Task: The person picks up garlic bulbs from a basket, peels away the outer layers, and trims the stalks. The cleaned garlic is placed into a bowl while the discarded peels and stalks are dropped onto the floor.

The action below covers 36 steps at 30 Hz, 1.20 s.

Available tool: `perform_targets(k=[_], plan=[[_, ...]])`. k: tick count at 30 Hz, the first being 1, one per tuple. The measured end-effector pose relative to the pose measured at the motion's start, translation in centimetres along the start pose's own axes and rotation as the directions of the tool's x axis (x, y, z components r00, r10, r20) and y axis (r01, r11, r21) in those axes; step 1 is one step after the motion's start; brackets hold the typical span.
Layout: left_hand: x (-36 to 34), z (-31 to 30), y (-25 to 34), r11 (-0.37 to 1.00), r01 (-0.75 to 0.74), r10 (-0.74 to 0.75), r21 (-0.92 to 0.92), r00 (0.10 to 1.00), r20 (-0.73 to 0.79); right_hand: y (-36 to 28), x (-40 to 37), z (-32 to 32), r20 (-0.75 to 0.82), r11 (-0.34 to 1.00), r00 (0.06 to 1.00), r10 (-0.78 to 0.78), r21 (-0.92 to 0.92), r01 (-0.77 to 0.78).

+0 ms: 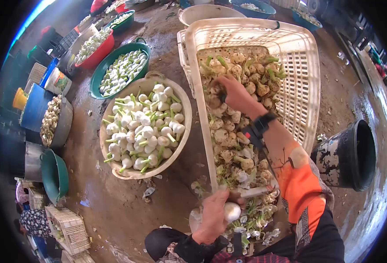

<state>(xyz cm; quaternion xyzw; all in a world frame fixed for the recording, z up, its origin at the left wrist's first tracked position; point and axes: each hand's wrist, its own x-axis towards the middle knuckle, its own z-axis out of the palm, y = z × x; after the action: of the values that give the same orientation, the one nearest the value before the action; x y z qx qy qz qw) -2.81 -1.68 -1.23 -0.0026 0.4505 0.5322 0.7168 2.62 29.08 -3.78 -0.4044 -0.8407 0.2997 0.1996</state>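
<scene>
My left hand (212, 215) is closed around a peeled white garlic bulb (232, 211), low in front of my body beside the crate's near end. Over the crate, my right hand (234, 93) reaches down among untrimmed, brownish garlic bulbs (222, 136). Its fingertips are blurred and dark, so whether they grip a bulb cannot be made out. A black band (263, 124) circles the right wrist. The large pale plastic crate (301, 81) leans toward me, with loose skins and green trimmings (246, 219) at its near end.
Left of the crate stands a pale tub (182, 147) heaped with cleaned garlic. Beyond it are a green basin (96, 83) and a red basin (108, 46), both holding garlic. A black bucket (353, 153) stands to the right. Scraps litter the wet floor (114, 201).
</scene>
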Motion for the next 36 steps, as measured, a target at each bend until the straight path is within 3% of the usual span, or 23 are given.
perform_targets(k=[3, 4, 7, 9, 10, 11, 13, 14, 15, 16, 17, 18, 19, 20, 21, 22, 25, 26, 29, 30, 33, 34, 36], plan=[[0.0, 0.8, -0.1, 0.987, -0.124, 0.126, 0.1, 0.992, -0.016, 1.5, -5.9, 0.7, -0.125, 0.951, 0.992, 0.013, 0.309, 0.027], [0.0, 0.6, -0.3, 0.99, -0.14, 0.14, 0.006, 0.99, 0.012, 1.5, -8.2, 1.4, -0.184, 0.913, 0.983, 0.018, 0.404, 0.059], [-0.3, 1.2, -0.6, 0.943, -0.323, 0.324, 0.08, 0.946, -0.002, -3.1, -15.2, 0.7, -0.12, 0.795, 0.993, 0.017, 0.603, 0.059], [-0.2, 1.9, -0.7, 0.89, -0.444, 0.444, 0.102, 0.896, 0.029, -7.6, -18.6, -1.1, 0.027, 0.9, 0.991, -0.134, 0.422, 0.11], [-0.2, 2.0, -0.8, 0.857, -0.502, 0.501, 0.113, 0.864, 0.043, -8.7, -19.8, -1.5, 0.061, 0.929, 0.964, -0.257, 0.289, 0.229], [-0.1, 1.4, -0.7, 0.878, -0.458, 0.441, 0.142, 0.887, 0.135, -10.7, -20.9, -2.8, 0.214, 0.969, 0.947, -0.238, 0.126, 0.214], [0.0, 0.0, 0.0, 0.9, -0.382, 0.304, 0.208, 0.894, 0.328, -13.1, -22.3, -4.8, 0.271, 0.968, 0.938, -0.214, -0.067, 0.24], [-0.4, 0.1, 0.1, 0.889, -0.4, 0.323, 0.223, 0.893, 0.313, -11.9, -23.1, -4.4, 0.008, 0.974, 0.974, -0.227, -0.007, 0.227], [-0.7, 0.2, -0.1, 0.864, -0.461, 0.387, 0.202, 0.865, 0.319, -10.5, -23.8, -3.8, -0.257, 0.971, 0.942, -0.214, 0.052, 0.235], [-0.9, 0.3, -0.4, 0.834, -0.522, 0.451, 0.179, 0.832, 0.323, -10.9, -24.5, -3.8, -0.393, 0.96, 0.917, 0.072, 0.277, 0.043], [-1.1, 0.6, -0.6, 0.799, -0.581, 0.514, 0.155, 0.794, 0.326, -11.1, -25.2, -3.1, -0.34, 0.779, 0.906, 0.253, 0.627, 0.018], [-1.2, 1.0, -0.9, 0.744, -0.647, 0.579, 0.17, 0.75, 0.32, -11.0, -25.9, -1.7, -0.218, 0.472, 0.891, 0.399, 0.882, 0.005], [-1.1, 1.1, -1.1, 0.533, -0.778, 0.691, 0.334, 0.628, 0.358, -10.4, -26.8, 0.0, -0.048, 0.083, 0.871, 0.488, 0.996, 0.009], [-0.9, 1.1, -1.3, 0.276, -0.838, 0.762, 0.47, 0.489, 0.425, -8.4, -28.3, 1.6, 0.288, -0.317, 0.829, 0.48, 0.938, -0.142], [-0.8, 1.1, -1.6, -0.004, -0.828, 0.787, 0.561, 0.343, 0.512, -11.6, -27.4, 2.6, 0.197, -0.305, 0.839, 0.508, 0.952, -0.039], [-1.3, 1.3, -1.6, -0.1, -0.771, 0.799, 0.628, 0.314, 0.512, -12.4, -27.3, 3.4, 0.114, -0.235, 0.82, 0.561, 0.972, 0.025], [-0.6, 0.5, -1.4, 0.089, -0.784, 0.73, 0.614, 0.471, 0.495, -12.8, -27.8, 3.7, -0.064, 0.06, 0.801, 0.595, 0.998, 0.035], [-0.5, 0.1, -1.5, 0.28, -0.767, 0.688, 0.577, 0.58, 0.437, -12.9, -27.9, 3.7, -0.11, 0.172, 0.807, 0.58, 0.985, 0.011], [-0.3, 0.3, -1.7, 0.324, -0.778, 0.696, 0.538, 0.581, 0.421, -12.2, -28.5, 3.1, -0.081, 0.093, 0.84, 0.536, 0.995, 0.037], [-0.2, 0.4, -1.9, 0.444, -0.742, 0.666, 0.501, 0.648, 0.37, -13.8, -28.0, 1.9, -0.098, 0.03, 0.833, 0.545, 0.995, 0.098], [-0.6, 0.8, -2.3, 0.159, -0.779, 0.767, 0.606, 0.484, 0.421, -14.0, -27.4, 2.2, -0.118, 0.084, 0.848, 0.517, 0.993, 0.086], [-0.6, 0.9, -2.2, 0.139, -0.772, 0.758, 0.62, 0.486, 0.435, -14.0, -27.4, 2.7, -0.193, 0.272, 0.831, 0.522, 0.961, 0.052], [-0.6, 0.7, -1.9, 0.099, -0.755, 0.746, 0.648, 0.488, 0.454, -13.4, -27.6, 2.9, -0.246, 0.43, 0.837, 0.489, 0.903, 0.014]])
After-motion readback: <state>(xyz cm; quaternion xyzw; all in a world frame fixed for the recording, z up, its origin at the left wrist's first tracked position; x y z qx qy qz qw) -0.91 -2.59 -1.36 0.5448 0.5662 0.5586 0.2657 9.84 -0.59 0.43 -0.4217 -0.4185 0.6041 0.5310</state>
